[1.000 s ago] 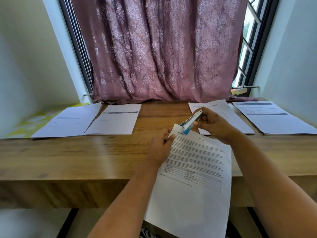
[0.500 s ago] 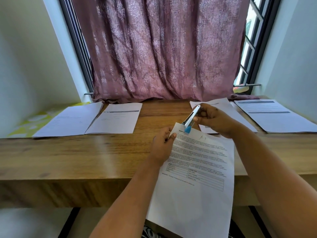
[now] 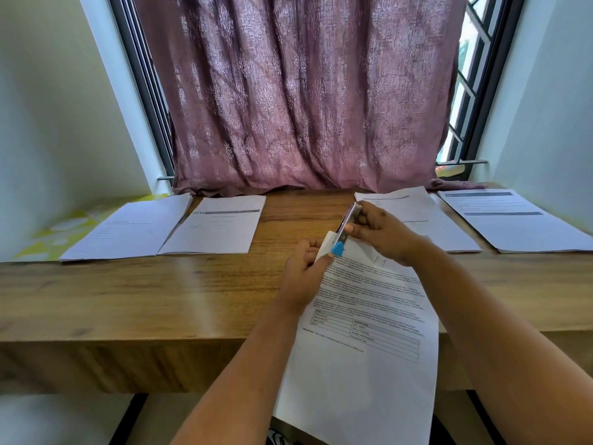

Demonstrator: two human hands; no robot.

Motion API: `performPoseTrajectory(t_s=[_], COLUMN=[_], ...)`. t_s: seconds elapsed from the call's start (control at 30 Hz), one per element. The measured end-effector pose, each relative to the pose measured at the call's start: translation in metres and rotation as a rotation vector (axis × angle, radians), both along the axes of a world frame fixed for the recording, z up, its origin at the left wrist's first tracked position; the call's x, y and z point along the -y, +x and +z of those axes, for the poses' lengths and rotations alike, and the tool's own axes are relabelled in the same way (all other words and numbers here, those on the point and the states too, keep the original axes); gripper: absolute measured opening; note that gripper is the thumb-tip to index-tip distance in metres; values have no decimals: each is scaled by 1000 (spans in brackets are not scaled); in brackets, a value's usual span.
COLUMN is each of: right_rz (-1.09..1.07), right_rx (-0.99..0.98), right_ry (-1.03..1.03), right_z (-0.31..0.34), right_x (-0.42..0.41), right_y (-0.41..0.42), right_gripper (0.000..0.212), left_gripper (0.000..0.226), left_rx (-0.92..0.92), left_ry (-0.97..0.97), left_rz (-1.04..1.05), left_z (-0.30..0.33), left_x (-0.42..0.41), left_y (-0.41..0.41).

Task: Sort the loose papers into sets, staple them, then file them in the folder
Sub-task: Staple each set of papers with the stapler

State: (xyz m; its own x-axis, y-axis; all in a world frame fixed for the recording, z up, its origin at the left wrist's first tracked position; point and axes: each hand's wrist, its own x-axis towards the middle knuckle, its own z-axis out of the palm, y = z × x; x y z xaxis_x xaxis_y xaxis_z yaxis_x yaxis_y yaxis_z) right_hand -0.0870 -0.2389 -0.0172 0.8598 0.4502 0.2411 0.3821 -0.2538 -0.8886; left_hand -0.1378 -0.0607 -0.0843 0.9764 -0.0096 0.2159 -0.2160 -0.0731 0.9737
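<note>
At the near edge of the desk point(image 3: 128, 293), the left hand point(image 3: 303, 274) curls its fingers round the top left corner of a printed paper set point(image 3: 362, 332), thumb pinching the sheet, which hangs over the near edge toward the person. Just right of it, the right hand point(image 3: 382, 232) grips a small stapler point(image 3: 345, 228) with a blue tip, tilted steeply and set on that corner. Four more paper stacks lie far back, two left point(image 3: 167, 224) and two right point(image 3: 481, 216).

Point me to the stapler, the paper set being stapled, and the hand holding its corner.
stapler point(image 3: 346, 227): head view, on its metal body.
paper set point(image 3: 362, 358): head view, mid-page.
left hand point(image 3: 305, 271): head view, back of hand.
</note>
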Motion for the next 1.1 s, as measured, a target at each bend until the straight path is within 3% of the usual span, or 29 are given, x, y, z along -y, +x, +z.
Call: performPoseTrajectory(t_s=[0.1, 0.23, 0.37, 0.43, 0.53, 0.57, 0.63, 0.7, 0.77, 0.9, 1.0, 1.1], right_rz=[-11, -31, -152, -125, -115, -185, -404, -594, -727, -743, -722, -762], right_rx=[37, 86, 234, 189, 23, 6, 10, 27, 20, -117, -91, -41], right_ry=[-62, -72, -175, -149, 53, 123, 145, -35, -376, -845, -1031, -1038], right_z=[-3, -9, -20, -20, -14, -11, -5, 0, 0, -18, -31, -42], right_x=[-2, -7, -14, -13, 3, 13, 37, 64, 91, 119, 121, 117], right_y=[4, 4, 8, 7, 6, 6, 4, -3, -11, -10, -16, -20], right_gripper=[11, 14, 15, 14, 8, 8, 8, 23, 41, 50, 47, 39], left_gripper=[39, 14, 10, 19, 65, 76, 72, 54, 35, 23, 19, 19], left_rx=[49, 180, 231, 191, 11, -39, -80, -85, -76, -67, -74, -63], left_ry=[124, 228, 225, 185, 120, 125, 135, 118, 113, 79, 54, 36], left_rz=[39, 71, 117, 88, 43, 38, 33, 52, 85, 75, 89, 105], left_z=[-3, -3, -8, -9, -6, -6, -8, -10, -10, -11, -11, -11], left_x=[1, 3, -1, -3, -6, -8, -8, -8, -9, -10, -10, -8], left_y=[3, 6, 11, 13, 13, 13, 16, 19, 20, 21, 20, 19])
